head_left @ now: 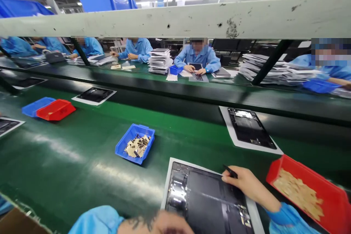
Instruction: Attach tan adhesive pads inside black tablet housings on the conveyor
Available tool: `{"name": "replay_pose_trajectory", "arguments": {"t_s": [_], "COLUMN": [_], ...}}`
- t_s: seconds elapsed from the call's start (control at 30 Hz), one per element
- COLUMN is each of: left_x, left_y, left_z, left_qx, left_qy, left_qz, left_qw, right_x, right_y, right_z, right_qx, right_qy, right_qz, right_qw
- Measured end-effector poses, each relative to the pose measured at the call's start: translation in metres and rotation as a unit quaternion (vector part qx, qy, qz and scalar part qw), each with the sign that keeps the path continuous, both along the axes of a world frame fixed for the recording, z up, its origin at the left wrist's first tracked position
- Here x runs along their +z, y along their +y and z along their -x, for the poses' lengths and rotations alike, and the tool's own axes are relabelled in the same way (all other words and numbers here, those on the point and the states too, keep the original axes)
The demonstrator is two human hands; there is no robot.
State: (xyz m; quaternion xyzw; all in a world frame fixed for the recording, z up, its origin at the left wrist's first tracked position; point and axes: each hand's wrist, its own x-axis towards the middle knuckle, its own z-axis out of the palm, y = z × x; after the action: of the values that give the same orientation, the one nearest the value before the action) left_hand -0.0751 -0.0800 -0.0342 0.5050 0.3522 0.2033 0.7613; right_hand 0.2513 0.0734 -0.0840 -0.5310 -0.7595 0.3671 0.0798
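Observation:
In front of me lies an opened tablet-like device (205,193), its black inside facing up, on a white sheet (166,190). My right hand (241,181) is closed around a thin black stick-like tool (231,172) at the device's upper right edge; whether it is tweezers or a pick I cannot tell. My left hand (171,223) is at the bottom edge of the view, over the device's lower left part. It is blurred and cut off, so its fingers cannot be read.
A red bin (340,204) of flat tan pieces stands at right. Left of the device is a blue bin (150,146) of small parts. Another opened device (251,128) lies beyond on a white sheet. A shelf beam (192,25) crosses above; co-workers sit across the green bench (82,175).

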Motion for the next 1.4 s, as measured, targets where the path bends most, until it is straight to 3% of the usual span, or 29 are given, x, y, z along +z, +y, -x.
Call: {"name": "replay_pose_trajectory", "arguments": {"t_s": [0.07, 0.13, 0.2, 0.27, 0.37, 0.57, 0.67, 0.93, 1.03, 1.17, 1.27, 1.33, 1.4], "left_x": [0.014, 0.019, 0.015, 0.006, -0.008, -0.029, -0.030, 0.009, 0.018, 0.020, 0.020, 0.019, 0.019], "left_y": [0.016, 0.036, 0.060, 0.083, 0.113, 0.151, 0.157, 0.136, 0.126, 0.115, 0.107, 0.102, 0.096], "left_z": [0.021, 0.047, 0.076, 0.102, 0.124, 0.117, 0.115, 0.139, 0.133, 0.095, 0.045, 0.004, -0.038], "left_qx": [0.095, 0.252, 0.352, 0.371, 0.359, 0.336, 0.343, 0.436, 0.459, 0.455, 0.413, 0.367, 0.315], "left_qy": [0.116, 0.206, 0.278, 0.406, 0.454, 0.460, 0.438, 0.314, 0.245, 0.154, 0.075, -0.035, -0.150], "left_qz": [-0.100, -0.190, -0.239, -0.300, -0.325, -0.316, -0.304, -0.256, -0.237, -0.195, -0.143, -0.049, 0.047], "left_qw": [0.984, 0.926, 0.861, 0.779, 0.748, 0.759, 0.774, 0.804, 0.820, 0.855, 0.896, 0.928, 0.936], "right_x": [-0.007, -0.012, -0.015, -0.017, -0.017, -0.014, -0.014, -0.019, -0.016, 0.005, 0.027, 0.038, 0.046], "right_y": [-0.004, -0.007, -0.010, -0.012, -0.014, -0.014, -0.014, -0.014, -0.016, -0.027, -0.042, -0.054, -0.065], "right_z": [-0.001, 0.001, 0.005, 0.010, 0.015, 0.016, 0.015, 0.013, 0.012, 0.019, 0.032, 0.041, 0.048], "right_qx": [-0.017, -0.018, -0.009, 0.002, 0.019, 0.033, 0.038, 0.042, -0.002, -0.080, -0.071, -0.060, -0.065], "right_qy": [-0.004, -0.013, -0.018, -0.021, -0.022, -0.030, -0.033, -0.023, -0.003, 0.049, 0.114, 0.161, 0.206], "right_qz": [-0.016, -0.030, -0.043, -0.051, -0.052, -0.064, -0.066, -0.058, -0.086, -0.154, -0.172, -0.177, -0.189], "right_qw": [1.000, 0.999, 0.999, 0.999, 0.998, 0.997, 0.997, 0.997, 0.996, 0.984, 0.976, 0.969, 0.958]}}
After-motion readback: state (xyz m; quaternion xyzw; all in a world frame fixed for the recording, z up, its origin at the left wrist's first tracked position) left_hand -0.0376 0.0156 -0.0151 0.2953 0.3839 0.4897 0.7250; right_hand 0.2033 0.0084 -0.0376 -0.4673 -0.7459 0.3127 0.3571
